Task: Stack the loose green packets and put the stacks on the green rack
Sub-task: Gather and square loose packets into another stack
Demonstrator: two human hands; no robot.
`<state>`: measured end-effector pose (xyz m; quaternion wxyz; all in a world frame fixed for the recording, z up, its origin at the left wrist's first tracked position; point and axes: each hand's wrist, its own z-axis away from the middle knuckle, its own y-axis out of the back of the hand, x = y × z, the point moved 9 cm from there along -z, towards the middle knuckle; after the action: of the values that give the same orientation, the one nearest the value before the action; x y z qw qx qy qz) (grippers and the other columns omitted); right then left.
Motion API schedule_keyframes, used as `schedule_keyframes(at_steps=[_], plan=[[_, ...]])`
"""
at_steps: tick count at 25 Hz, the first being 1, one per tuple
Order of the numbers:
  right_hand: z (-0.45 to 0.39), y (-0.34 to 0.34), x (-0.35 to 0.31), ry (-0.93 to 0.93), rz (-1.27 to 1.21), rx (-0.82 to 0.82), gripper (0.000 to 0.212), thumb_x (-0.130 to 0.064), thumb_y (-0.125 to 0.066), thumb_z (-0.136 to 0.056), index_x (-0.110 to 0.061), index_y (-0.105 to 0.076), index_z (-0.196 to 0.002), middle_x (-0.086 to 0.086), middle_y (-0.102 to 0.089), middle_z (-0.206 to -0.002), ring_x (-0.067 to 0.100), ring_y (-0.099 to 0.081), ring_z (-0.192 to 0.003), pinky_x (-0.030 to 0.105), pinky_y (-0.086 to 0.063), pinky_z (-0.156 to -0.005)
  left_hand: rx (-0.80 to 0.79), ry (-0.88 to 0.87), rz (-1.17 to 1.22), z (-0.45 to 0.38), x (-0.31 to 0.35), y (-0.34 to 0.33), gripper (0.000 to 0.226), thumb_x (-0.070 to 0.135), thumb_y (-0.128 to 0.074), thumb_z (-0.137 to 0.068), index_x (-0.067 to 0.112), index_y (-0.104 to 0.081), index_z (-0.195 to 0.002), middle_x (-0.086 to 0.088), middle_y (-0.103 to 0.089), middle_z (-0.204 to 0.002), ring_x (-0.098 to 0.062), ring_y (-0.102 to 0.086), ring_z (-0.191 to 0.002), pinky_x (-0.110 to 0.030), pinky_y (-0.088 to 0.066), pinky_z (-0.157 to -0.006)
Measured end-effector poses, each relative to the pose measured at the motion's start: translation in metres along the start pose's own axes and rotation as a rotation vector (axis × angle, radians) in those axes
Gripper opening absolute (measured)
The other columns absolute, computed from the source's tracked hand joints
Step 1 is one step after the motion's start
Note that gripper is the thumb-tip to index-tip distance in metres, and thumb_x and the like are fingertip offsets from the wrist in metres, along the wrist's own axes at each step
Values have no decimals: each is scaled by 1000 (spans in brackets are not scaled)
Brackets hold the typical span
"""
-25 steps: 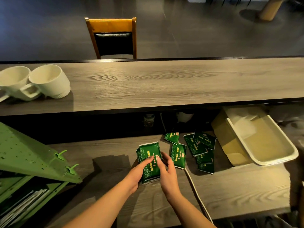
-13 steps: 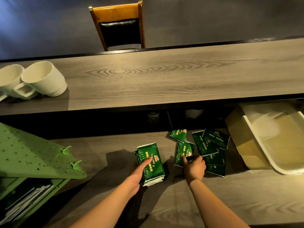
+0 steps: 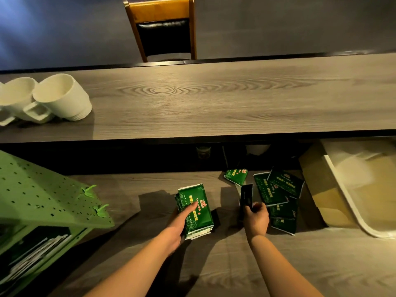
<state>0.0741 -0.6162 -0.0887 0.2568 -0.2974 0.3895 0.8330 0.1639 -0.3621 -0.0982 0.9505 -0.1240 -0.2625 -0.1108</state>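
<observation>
A stack of green packets lies on the lower wooden shelf. My left hand rests on the stack's left side, fingers straight across its top packet. My right hand pinches a single green packet, lifted and turned edge-on just right of the stack. Several loose green packets lie in a scattered pile to the right, and one packet lies apart at the back. The green rack, a perforated sloped panel with two hooks, stands at the left.
Two white cups lie tipped on the upper wooden counter. A beige plastic tub sits right of the loose packets. A wooden chair stands behind the counter. White papers fill the rack's lower compartment.
My right hand left the stack, reached to the loose pile and picked up one packet, which now stands on edge in its fingers. My left hand stayed on the stack.
</observation>
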Motion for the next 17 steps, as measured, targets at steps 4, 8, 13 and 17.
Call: schedule_keyframes(at_steps=[4,8,13,17], plan=[[30,-10,-13,-86,-482,-193,16,-2,-56,-95,-8,-59,-110,18,-64,-110,29,-60,-100,37,-49,-79,-43,10,-25,1,4,-5,128,88,-79,-36,33,-47,-147,-6,-43,-157,-30,-38,-145,-54,-26,-121],[76,-18,-48,15,-513,-374,19,-2,-54,-95,-14,-63,-106,7,-71,-103,16,-65,-94,31,-51,-90,-90,25,-89,24,19,-15,93,72,-61,-81,30,-28,-157,-4,-16,-168,-27,-11,-155,-49,-8,-125],[116,-47,-64,318,-183,-446,26,-15,-65,-88,-29,-60,-109,5,-62,-118,16,-60,-109,32,-49,-95,-201,-44,-65,25,19,-24,114,91,-71,-50,33,-50,-145,1,-44,-156,-20,-37,-146,-49,-23,-124],[133,-55,-67,386,-153,-470,63,-15,-64,-91,-25,-36,-146,-8,-46,-137,3,-45,-127,22,-40,-105,-234,-81,-20,38,30,-32,63,63,-78,-63,30,-72,-115,-1,-73,-123,-21,-62,-122,-46,-40,-115]])
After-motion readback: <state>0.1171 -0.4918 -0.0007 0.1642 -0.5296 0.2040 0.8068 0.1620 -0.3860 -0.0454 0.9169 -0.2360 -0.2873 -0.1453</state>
